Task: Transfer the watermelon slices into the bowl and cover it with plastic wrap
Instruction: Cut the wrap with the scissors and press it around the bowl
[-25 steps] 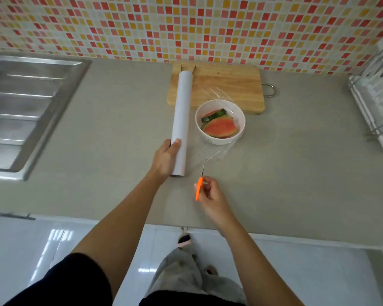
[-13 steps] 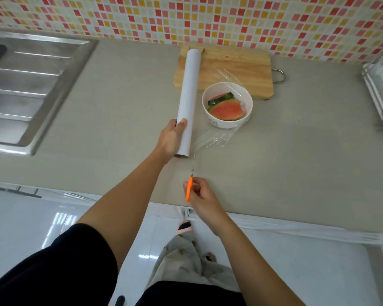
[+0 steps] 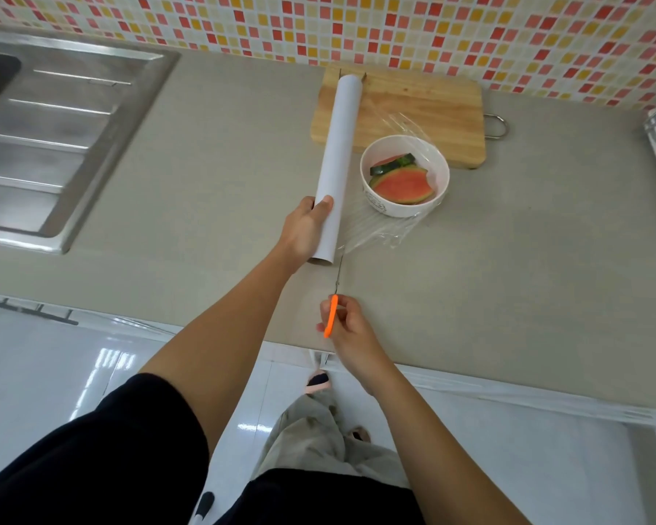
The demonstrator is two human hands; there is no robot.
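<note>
**Cutting the wrap beside the bowl**

From my feed, the left hand (image 3: 306, 231) wraps around the near end of the one long white roll of plastic wrap (image 3: 337, 164), pinning it to the grey countertop (image 3: 213, 176). The right hand (image 3: 347, 327) is closed around the orange handle of a single pair of thin-bladed scissors (image 3: 333, 316), the blades pointing away toward the roll's near end; whether they touch the film I cannot tell.

I count one round white ceramic bowl (image 3: 405, 208) just right of the roll, holding two red watermelon slices with green rind (image 3: 402, 180). One sheet of clear plastic film (image 3: 379, 231) stretches from the roll over the bowl and bunches on the counter in front of it. The roll's far end lies on the one rectangular wooden cutting board (image 3: 425, 108), behind the bowl. One stainless steel sink (image 3: 54, 138) sits well to the left.

Compared with half a second ago, both hands keep the same grips and the scissors hold the same line; the bowl, roll and board sit as before, and only my view has shifted slightly.
</note>
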